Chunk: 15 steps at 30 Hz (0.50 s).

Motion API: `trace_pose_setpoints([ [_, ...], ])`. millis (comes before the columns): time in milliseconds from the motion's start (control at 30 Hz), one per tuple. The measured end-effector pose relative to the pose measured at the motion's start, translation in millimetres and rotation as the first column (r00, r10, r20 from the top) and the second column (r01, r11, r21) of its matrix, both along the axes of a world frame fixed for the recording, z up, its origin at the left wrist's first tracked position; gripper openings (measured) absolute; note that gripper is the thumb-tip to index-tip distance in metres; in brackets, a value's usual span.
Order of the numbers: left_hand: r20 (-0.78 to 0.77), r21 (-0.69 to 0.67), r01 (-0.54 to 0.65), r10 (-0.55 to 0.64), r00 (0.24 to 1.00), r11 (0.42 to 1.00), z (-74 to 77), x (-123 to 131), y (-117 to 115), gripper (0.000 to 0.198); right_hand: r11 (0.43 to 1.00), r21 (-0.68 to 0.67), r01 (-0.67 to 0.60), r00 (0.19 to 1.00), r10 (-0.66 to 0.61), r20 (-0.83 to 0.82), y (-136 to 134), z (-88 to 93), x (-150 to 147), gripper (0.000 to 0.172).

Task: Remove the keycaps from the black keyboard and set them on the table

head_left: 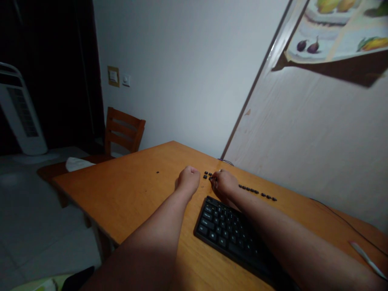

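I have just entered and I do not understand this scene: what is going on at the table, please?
A person's right hand has its fingertips at a small group of black keycaps on a wooden table; whether it grips one is unclear. The left hand is closed beside the group. More keycaps lie in a line to the right, and a black keyboard lies nearer the person, partly hidden by the right arm.

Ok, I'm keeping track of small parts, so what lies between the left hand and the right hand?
In the head view, a small cluster of black keycaps lies between the left hand and the right hand.
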<state>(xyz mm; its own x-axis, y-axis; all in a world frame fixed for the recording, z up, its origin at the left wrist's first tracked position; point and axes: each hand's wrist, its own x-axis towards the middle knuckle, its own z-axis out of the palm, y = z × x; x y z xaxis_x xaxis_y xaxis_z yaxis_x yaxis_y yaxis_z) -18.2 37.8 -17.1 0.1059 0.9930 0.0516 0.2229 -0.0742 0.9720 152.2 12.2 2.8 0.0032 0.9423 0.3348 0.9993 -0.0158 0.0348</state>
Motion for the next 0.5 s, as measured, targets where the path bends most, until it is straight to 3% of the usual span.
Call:
trace_pose_setpoints([
  [100, -0.019, 0.02, -0.076, 0.077, 0.997, 0.997, -0.1, 0.8, -0.3, 0.009, 1.0, -0.007, 0.009, 1.0, -0.009, 0.002, 2.3, -0.9, 0.0, 0.028],
  [500, -0.01, 0.022, -0.083, 0.084, 0.996, 0.996, -0.7, 2.6, -0.6, 0.009, 1.0, -0.004, 0.022, 0.999, -0.022, -0.023, 1.0, 1.0, -0.4, 0.03],
])
